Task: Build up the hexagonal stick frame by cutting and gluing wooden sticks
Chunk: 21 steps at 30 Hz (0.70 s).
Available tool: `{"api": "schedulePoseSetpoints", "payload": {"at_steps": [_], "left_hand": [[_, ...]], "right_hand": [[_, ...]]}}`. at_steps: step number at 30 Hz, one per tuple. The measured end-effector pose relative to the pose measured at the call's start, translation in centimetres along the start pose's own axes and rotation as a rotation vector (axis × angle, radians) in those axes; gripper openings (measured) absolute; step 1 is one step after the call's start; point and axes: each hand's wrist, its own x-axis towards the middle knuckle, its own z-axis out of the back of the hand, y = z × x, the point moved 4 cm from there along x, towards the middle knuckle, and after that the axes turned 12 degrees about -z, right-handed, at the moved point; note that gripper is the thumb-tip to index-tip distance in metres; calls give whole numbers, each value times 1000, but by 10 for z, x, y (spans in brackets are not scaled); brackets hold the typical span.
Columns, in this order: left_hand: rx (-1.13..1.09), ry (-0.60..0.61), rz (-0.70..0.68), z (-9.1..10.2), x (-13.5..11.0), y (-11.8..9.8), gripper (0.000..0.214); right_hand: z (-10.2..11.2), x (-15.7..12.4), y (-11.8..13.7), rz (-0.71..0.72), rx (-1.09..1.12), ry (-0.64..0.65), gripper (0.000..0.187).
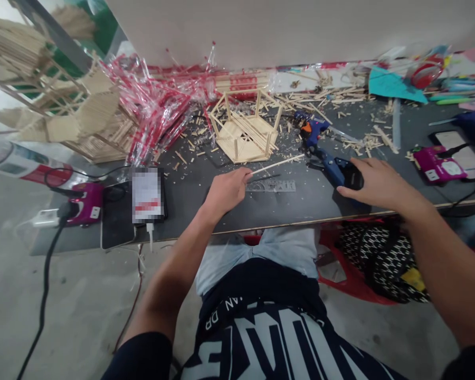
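Note:
My left hand (230, 191) is closed in a pinch on one end of a thin wooden stick (277, 164), which points to the right. The stick's far end lies by the jaws of a blue-handled hand cutter (338, 168); whether it sits between them I cannot tell. Around the cutter's handles my right hand (374, 182) is closed. Just behind the stick stands a hexagonal frame of wooden sticks (245, 134), with short upright posts and a top rim. A clear plastic ruler (275, 186) lies flat beside my left hand.
A blue glue gun (315, 132) lies beyond the cutter. Red-and-clear plastic wrappers (158, 100) and a larger stick structure (83, 116) fill the back left. Purple power adapters (86, 203) with cables and a phone (147, 195) lie on the table (186, 211). Wood offcuts litter the back.

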Motion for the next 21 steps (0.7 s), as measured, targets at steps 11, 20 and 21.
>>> {"api": "schedulePoseSetpoints", "payload": {"at_steps": [11,20,21], "left_hand": [[-24,-91,39,2,2,1,22],[-11,-197,6,5,-2,0,24],[15,-212,9,5,-3,0,26]], "right_hand": [[12,-50,18,94,254,109,52],[18,-58,89,181,486,287,50],[18,-57,95,174,493,293,48]]}}
